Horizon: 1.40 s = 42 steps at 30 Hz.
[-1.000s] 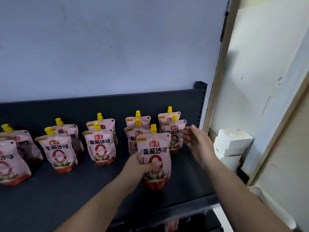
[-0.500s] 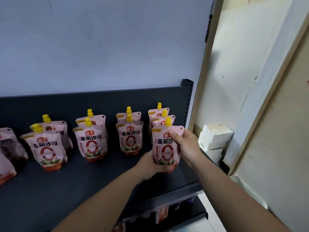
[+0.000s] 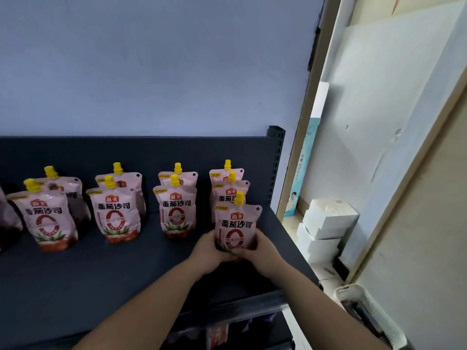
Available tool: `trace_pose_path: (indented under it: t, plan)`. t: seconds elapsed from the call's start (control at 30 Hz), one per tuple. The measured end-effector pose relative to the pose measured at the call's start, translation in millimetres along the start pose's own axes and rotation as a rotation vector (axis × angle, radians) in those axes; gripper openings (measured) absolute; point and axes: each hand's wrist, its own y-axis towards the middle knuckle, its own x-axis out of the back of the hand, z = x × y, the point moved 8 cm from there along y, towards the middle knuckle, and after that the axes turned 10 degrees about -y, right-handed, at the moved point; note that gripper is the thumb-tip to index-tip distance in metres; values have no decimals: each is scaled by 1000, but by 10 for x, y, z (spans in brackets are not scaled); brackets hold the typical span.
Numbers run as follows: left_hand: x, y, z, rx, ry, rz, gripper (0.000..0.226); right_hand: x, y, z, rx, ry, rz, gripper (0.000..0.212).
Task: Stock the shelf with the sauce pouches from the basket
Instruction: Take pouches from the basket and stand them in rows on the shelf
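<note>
A pink sauce pouch with a yellow cap (image 3: 236, 224) stands upright at the front of the rightmost row on the dark shelf (image 3: 101, 274). My left hand (image 3: 211, 250) grips its lower left side and my right hand (image 3: 260, 248) grips its lower right side, so its base is hidden. Two pouches (image 3: 231, 192) stand behind it. Further rows of matching pouches (image 3: 177, 210) stand to the left, each two deep. The pale basket (image 3: 366, 314) sits low at the right, on the floor side.
The shelf's black end post (image 3: 275, 168) rises right of the rows. White boxes (image 3: 326, 228) are stacked on the floor beyond the shelf end. A lower shelf with red packs (image 3: 217, 335) shows under the front rail. A pale wall (image 3: 151, 66) backs the shelf.
The pouch went from my left hand at the middle front over to the rightmost row. My right hand, first free beside it, joined in, and both hands slid down to its base.
</note>
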Motion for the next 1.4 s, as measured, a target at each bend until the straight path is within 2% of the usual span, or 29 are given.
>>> trace_pose_path:
  t: [0.13,0.27,0.53,0.77,0.9,1.03,1.1,1.2,1.4]
  plan:
    - [23,25,10,-8,6,-117,56,6,143,-63,-10,14,-60,50]
    - [27,19,26,-1,-9,-192,56,-8,240,-106,-7,17,1,48]
    - [-1,57,-12,29,97,-210,60,29,275,-97,-19,-21,45,51]
    - [45,37,-2,88,143,-162,72,71,273,-97,-39,-88,105,64]
    - [162,-17,3,144,209,-129,76,239,260,-46,-49,-322,204,76]
    - [347,-153,-48,208,299,-86,87,466,170,72,-174,-866,321,69]
    - [504,-258,-64,229,358,-92,89,491,60,166,-208,-1127,434,67]
    - [830,-501,-97,233,449,-145,90,249,-88,460,-100,-1290,572,70]
    - [1809,-1396,-116,246,584,-395,85,-1083,-342,1425,396,-1076,616,77]
